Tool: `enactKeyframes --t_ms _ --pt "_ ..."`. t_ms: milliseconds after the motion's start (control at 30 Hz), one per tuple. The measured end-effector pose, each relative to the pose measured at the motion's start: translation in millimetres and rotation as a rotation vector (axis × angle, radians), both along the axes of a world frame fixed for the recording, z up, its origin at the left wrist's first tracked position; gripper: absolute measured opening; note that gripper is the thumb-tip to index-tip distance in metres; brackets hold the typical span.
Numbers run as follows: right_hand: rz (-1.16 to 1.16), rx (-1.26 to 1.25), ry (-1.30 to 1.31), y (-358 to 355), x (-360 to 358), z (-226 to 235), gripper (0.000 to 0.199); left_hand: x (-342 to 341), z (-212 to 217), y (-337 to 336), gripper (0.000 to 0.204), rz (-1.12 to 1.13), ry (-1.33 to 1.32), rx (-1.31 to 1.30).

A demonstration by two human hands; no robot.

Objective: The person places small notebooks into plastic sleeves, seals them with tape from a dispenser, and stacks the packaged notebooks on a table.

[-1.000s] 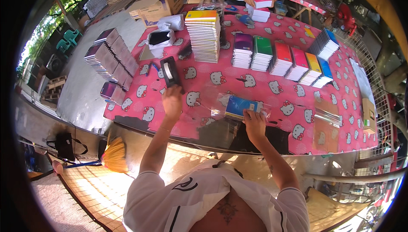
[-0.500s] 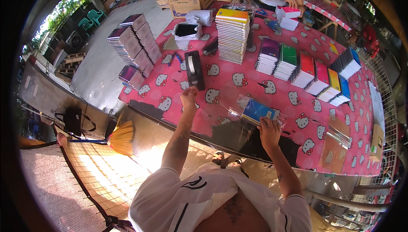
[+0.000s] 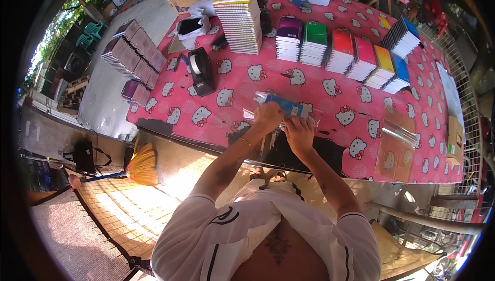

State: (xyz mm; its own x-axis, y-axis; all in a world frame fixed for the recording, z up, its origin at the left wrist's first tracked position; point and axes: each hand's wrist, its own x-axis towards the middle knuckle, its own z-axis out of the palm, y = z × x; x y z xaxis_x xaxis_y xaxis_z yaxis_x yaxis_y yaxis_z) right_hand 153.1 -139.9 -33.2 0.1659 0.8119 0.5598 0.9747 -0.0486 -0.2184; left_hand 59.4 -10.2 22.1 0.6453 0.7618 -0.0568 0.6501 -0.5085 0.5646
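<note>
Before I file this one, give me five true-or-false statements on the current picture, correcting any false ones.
1. The left hand and right hand are both at the blue notebook in front of the person. True.
2. The left hand grips the black tape dispenser. False: it stands on the table, apart from both hands.
3. The green notebook stack is between the purple stack and the red stack. True.
4. The broom lies on the table. False: it is off the table, to the person's left.
5. The tall yellow-topped notebook stack stands right of the tape dispenser. True.

White short-sleeved shirt (image 3: 232,234), dark stripes (image 3: 212,261); wrist bracelet (image 3: 246,142); chest tattoo (image 3: 278,245)
</note>
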Motion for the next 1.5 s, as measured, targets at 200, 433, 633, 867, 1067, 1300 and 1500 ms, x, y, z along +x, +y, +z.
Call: enactKeyframes --t_ms 200,433,633,867,1067,1300,1500 --pt "0.001 -0.070 0.024 -4 3 14 0.042 -21 -20 4 0.049 -0.003 0.159 0.186" --pt "0.068 -0.239 0.317 43 60 21 0.042 -46 -33 -41 0.033 -0.280 -0.169 0.658" --pt "0.195 -0.809 1.116 62 136 67 0.087 -41 -12 -23 0.034 -0.272 -0.630 0.386" --pt "0.273 -0.450 1.058 36 95 95 0.072 -68 -72 43 0.042 0.076 -0.669 -0.088" --pt "0.382 -0.092 0.018 19 58 142 0.036 -166 -32 166 0.037 0.679 -0.376 0.698" --pt "0.298 -0.022 0.065 45 -6 154 0.034 -205 -75 221 0.018 0.696 -0.819 0.155" --pt "0.203 -0.124 0.047 53 -5 133 0.037 -184 -63 171 0.017 0.829 -0.617 0.071"
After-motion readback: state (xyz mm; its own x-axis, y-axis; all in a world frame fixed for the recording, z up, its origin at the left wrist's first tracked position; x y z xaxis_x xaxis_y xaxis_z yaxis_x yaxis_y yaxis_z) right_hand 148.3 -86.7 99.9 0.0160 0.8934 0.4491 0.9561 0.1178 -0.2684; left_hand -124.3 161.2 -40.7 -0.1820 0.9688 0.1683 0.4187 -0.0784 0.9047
